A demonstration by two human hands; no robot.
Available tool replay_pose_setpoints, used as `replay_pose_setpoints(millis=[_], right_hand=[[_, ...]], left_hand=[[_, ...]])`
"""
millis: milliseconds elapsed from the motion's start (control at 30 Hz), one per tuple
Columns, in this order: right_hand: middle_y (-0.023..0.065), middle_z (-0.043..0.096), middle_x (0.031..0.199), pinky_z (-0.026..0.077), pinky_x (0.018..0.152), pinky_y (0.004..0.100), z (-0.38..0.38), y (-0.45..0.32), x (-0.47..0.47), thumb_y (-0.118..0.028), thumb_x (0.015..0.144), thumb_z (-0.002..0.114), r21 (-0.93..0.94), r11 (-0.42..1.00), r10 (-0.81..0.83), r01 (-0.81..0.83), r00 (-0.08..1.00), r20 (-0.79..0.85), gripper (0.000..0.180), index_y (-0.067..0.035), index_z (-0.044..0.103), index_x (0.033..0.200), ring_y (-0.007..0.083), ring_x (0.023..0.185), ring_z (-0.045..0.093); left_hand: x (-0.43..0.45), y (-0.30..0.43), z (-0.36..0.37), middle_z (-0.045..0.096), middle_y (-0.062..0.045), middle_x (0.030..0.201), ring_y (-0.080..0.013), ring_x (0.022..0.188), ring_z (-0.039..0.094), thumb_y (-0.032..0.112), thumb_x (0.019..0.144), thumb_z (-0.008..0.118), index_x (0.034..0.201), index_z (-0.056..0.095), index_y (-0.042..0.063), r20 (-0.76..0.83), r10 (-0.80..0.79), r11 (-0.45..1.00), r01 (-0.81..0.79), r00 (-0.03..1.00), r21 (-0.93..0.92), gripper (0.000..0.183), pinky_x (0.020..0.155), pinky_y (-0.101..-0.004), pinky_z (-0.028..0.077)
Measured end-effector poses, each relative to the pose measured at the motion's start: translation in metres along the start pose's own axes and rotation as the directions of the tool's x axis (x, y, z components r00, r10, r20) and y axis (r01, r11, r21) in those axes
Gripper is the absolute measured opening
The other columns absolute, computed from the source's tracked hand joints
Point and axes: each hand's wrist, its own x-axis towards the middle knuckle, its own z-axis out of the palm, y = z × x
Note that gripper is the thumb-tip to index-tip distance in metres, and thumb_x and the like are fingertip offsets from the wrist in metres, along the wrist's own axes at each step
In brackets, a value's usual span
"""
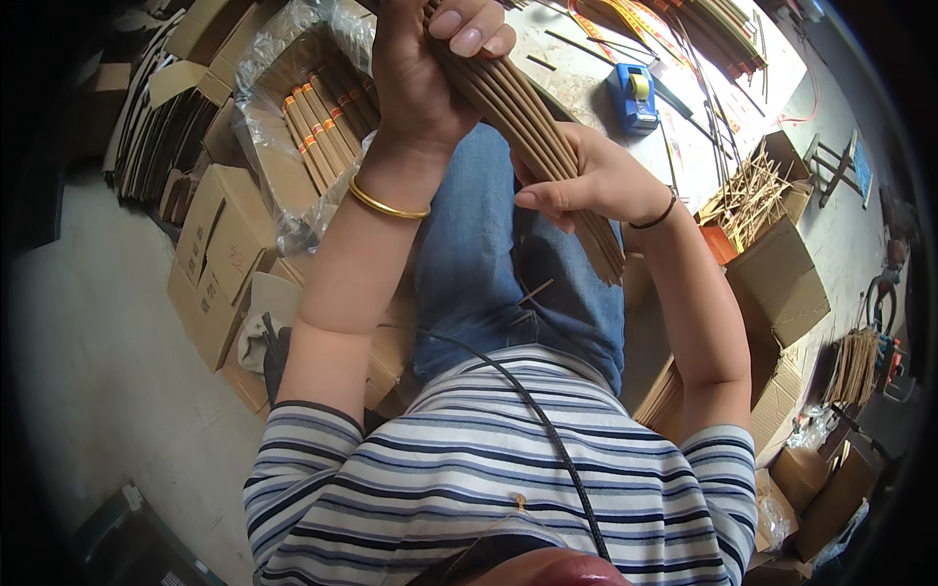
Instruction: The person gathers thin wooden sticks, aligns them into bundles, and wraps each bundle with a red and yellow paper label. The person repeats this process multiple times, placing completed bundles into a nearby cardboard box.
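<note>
A bundle of thin brown sticks, which look like incense sticks (524,110), slants across the upper middle, above the jeans. My left hand (432,66) is closed around its upper part, fingers curled over the sticks. Lower down, my right hand (579,176) grips the same bundle, thumb across it, and the stick ends stick out below this hand. The bundle's upper end runs out of the picture. To the left, a plastic-lined cardboard box (256,146) holds several stick bundles (326,128) with red and yellow bands. A short loose stick (536,291) lies on the jeans.
A blue tape dispenser (634,99) stands on the white table (586,95), with loose sticks and red-yellow strips behind it. At right, a carton (780,282) adjoins a heap of sticks (751,194). Closed cartons (220,256) lie at left. A black cable crosses the striped shirt.
</note>
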Motion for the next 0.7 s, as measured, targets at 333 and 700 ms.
replay_pose_setpoints(millis=[333, 700], right_hand=[[0.0007, 0.066, 0.083, 0.05, 0.072, 0.027, -0.133, 0.016, 0.073, -0.021, 0.08, 0.084, -0.482, 0.794, -0.571, 0.371, 0.726, -0.383, 0.035, -0.003, 0.064, 0.103, 0.0094, 0.079, 0.061], [0.0024, 0.068, 0.082, 0.051, 0.068, 0.0281, -0.141, 0.025, 0.071, -0.02, 0.078, 0.084, -0.407, 0.87, -0.473, 0.279, 0.704, -0.529, 0.027, -0.005, 0.066, 0.093, 0.0107, 0.073, 0.064]], left_hand=[[0.117, -0.052, 0.008, 0.073, -0.005, 0.089, -0.0124, 0.078, 0.071, 0.026, 0.083, 0.082, 0.101, 0.069, 0.005, 0.163, 0.119, 0.447, -0.199, 0.979, 0.872, 0.03, 0.074, -0.0276, 0.059], [0.142, -0.054, 0.008, 0.073, -0.007, 0.089, -0.0134, 0.082, 0.072, 0.028, 0.084, 0.084, 0.107, 0.068, 0.002, 0.183, -0.137, 0.714, -0.031, 0.973, 0.699, 0.038, 0.075, -0.0281, 0.06]])
